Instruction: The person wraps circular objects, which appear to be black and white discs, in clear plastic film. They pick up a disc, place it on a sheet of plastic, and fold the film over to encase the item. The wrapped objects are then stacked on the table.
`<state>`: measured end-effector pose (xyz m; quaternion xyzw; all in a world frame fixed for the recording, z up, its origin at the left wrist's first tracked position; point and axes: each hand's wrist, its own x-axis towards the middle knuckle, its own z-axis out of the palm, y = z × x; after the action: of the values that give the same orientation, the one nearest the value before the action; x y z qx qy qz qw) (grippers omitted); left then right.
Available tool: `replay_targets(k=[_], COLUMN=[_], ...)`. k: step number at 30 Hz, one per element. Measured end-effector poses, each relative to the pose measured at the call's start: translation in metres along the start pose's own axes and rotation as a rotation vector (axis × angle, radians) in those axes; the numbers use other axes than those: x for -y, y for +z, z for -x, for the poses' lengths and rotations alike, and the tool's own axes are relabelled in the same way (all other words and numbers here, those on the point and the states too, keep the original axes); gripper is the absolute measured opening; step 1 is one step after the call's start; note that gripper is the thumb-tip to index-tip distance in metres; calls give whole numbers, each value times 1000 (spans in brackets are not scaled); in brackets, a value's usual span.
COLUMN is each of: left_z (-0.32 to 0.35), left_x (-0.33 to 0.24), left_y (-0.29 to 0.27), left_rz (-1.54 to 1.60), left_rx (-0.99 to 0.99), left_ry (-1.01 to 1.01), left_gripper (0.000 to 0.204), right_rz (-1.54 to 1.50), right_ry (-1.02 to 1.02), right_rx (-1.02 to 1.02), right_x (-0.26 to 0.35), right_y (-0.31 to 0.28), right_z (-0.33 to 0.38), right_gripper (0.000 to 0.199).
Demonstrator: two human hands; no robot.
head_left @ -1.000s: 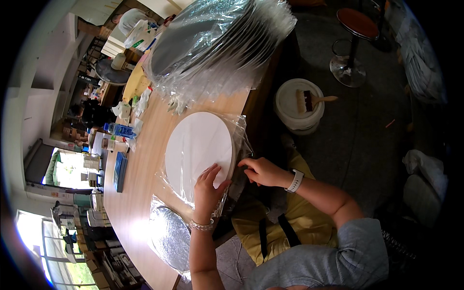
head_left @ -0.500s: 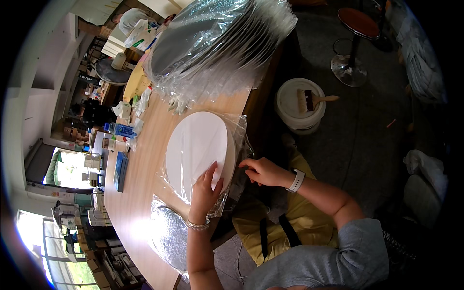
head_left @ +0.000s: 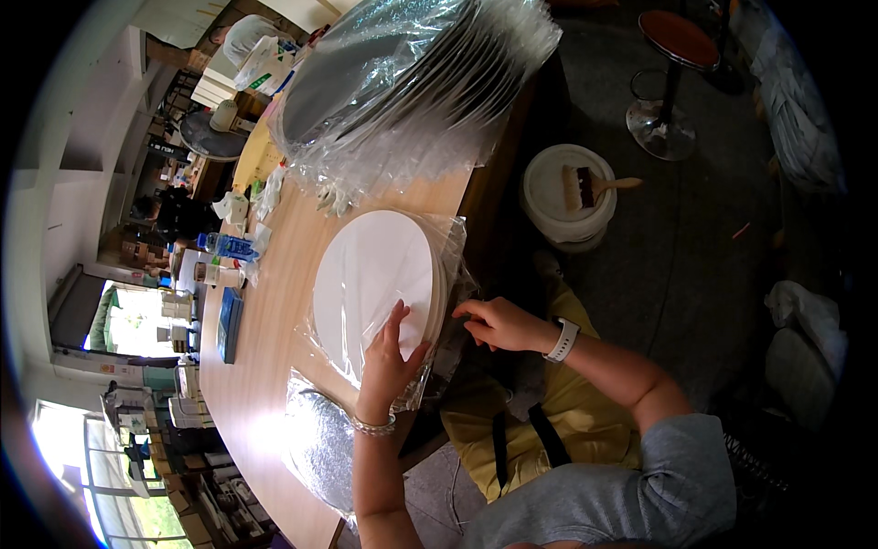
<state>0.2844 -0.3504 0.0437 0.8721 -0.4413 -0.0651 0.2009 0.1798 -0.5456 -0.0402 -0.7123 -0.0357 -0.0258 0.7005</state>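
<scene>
A stack of round white discs point(head_left: 370, 265) lies on the table in front of me, with clear plastic film point(head_left: 450, 240) under and around it. My left hand point(head_left: 388, 359) rests on the near part of the top disc, fingers stretched and thumb apart. Just off the stack's right edge is my right hand point(head_left: 501, 325), its fingers curled close to the film that hangs over the table edge. Whether they pinch the film is too dark to tell. A silvery foil-like sheet point(head_left: 320, 444) lies left of my left forearm.
A tall pile of grey discs in clear bags point(head_left: 366, 82) fills the far table point(head_left: 274, 320). A blue flat box point(head_left: 229, 325) and a bottle point(head_left: 229, 245) stand along its left side. On the floor are a lidded white bucket point(head_left: 544, 192) with a brush point(head_left: 585, 188) and a stool point(head_left: 677, 41).
The thumb and fingers of my left hand have spread a little wider on the top disc. My right hand stays at nearly the same spot.
</scene>
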Motion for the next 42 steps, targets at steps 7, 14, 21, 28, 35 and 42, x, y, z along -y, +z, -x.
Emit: replay_targets(k=[7, 14, 21, 28, 35, 42], left_z=[-3, -6, -3, -8, -8, -6], left_x=[-10, -13, -8, -20, -11, -7], left_y=[-7, -1, -4, -5, -6, -4], left_rz=[-220, -246, -118, -306, -200, -181], left_rx=[46, -34, 17, 68, 34, -6], left_ry=[88, 43, 40, 59, 46, 105], left_gripper=[36, 36, 30, 35, 41, 36], right_rz=[-11, -25, -19, -23, -38, -40], right_ry=[-1, 0, -1, 6, -4, -7], right_rx=[0, -1, 10, 2, 9, 9], right_x=[-1, 1, 0, -1, -1, -2], right_y=[1, 1, 0, 2, 1, 1], right_z=[0, 0, 2, 1, 2, 1], right_gripper=[25, 24, 24, 24, 23, 24])
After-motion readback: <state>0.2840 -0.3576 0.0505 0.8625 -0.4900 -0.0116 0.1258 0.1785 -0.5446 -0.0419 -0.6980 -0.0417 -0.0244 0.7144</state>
